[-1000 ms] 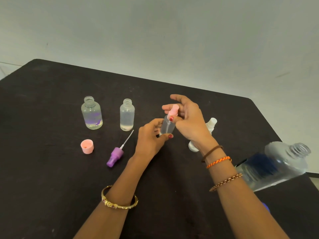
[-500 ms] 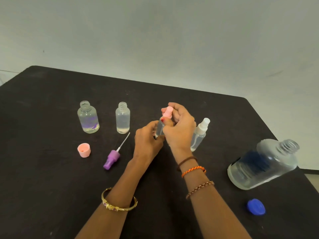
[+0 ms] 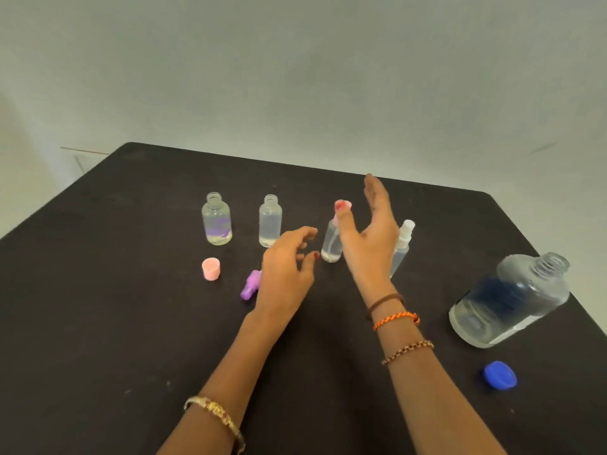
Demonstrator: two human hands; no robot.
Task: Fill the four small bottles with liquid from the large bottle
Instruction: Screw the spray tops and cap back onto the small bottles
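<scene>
Four small clear bottles stand in a row on the black table [image 3: 98, 323]. The leftmost bottle [image 3: 216, 220] and the second bottle [image 3: 270, 221] are uncapped and hold liquid. The third bottle [image 3: 331, 243] carries a pink spray top; my right hand [image 3: 369, 238] hovers beside it, fingers straight, thumb by the pink top. My left hand [image 3: 287, 264] hangs just left of that bottle, fingers loosely curled, holding nothing. The fourth bottle [image 3: 402, 247], with a white spray top, is partly hidden behind my right hand. The large clear bottle [image 3: 509, 300] stands uncapped at the right.
A pink cap [image 3: 210, 268] lies in front of the leftmost bottle. A purple spray top [image 3: 250, 285] lies partly under my left hand. The blue cap [image 3: 500, 375] of the large bottle rests near the table's right front. A pale wall rises behind the table.
Both hands have let go of the bottle with the pink spray top, which now stands on the table. My right hand has opened and my left hand has drawn back a little.
</scene>
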